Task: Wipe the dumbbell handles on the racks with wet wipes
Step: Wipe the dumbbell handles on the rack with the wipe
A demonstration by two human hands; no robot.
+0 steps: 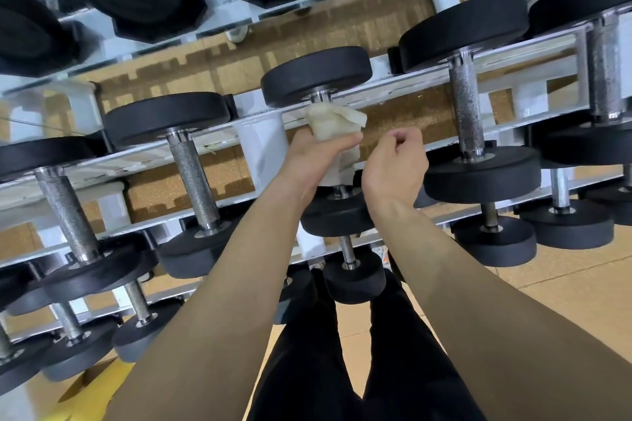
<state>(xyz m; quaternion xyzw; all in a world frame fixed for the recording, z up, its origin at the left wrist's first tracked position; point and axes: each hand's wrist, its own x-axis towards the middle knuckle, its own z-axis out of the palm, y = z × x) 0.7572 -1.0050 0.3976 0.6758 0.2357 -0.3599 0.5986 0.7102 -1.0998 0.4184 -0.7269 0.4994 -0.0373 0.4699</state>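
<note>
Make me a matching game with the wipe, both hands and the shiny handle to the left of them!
Things:
1. wet wipe
2. left hand
3. right hand
4. dumbbell handle on the left

States:
A. bare silver metal
B. fingers curled, holding nothing
C. wrapped round the middle handle
D. grips the wipe

Pairs: 1-C, 2-D, 3-B, 4-A

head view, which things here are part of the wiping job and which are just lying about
In the job: wet wipe, gripped by the left hand round the handle of the middle dumbbell; right hand, curled beside it; neighbouring dumbbells; white rack.
Lying about: yellow object at lower left; castor wheel near the top.
</note>
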